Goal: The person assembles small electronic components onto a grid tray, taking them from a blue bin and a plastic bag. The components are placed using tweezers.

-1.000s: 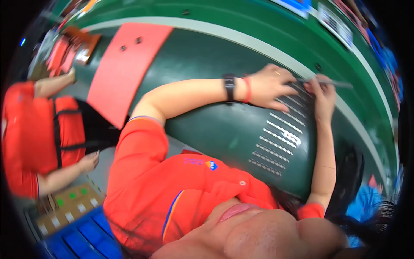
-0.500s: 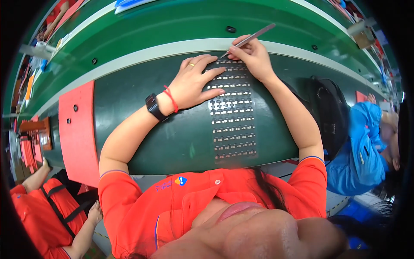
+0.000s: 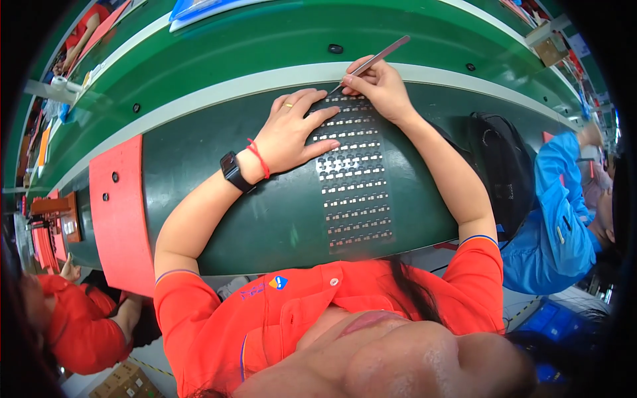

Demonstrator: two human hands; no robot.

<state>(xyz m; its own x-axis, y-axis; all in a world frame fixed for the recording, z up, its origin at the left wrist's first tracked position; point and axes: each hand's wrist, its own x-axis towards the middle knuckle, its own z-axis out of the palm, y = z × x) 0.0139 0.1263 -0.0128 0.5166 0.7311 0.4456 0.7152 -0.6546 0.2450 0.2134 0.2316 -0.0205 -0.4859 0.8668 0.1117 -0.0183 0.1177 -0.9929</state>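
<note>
A clear, narrow sheet (image 3: pixel 360 210) with rows of tiny black and white pieces lies lengthwise on the dark green tabletop. My left hand (image 3: pixel 286 131) rests flat on its far left part, fingers and thumb apart; it wears a ring, and a red cord and a black watch circle the wrist. Pinched in my right hand (image 3: pixel 383 91) are slim metal tweezers (image 3: pixel 390 48), slanting down to the left. Their tips meet the sheet's far end, close to my left fingertips; whether they grip a piece is too small to tell.
At the left, a red mat (image 3: pixel 119 215) carries two small black parts. A black backpack (image 3: pixel 502 166) sits on the right, beside a person in blue (image 3: pixel 554 225). Beyond the white rail, a green surface (image 3: pixel 259 56) holds small black parts. Someone in red (image 3: pixel 86 325) is at lower left.
The view has shifted slightly. My hands keep nearly the same pose, tweezers still at the sheet's far end. The person at left has leaned over; the one in blue has raised an arm.
</note>
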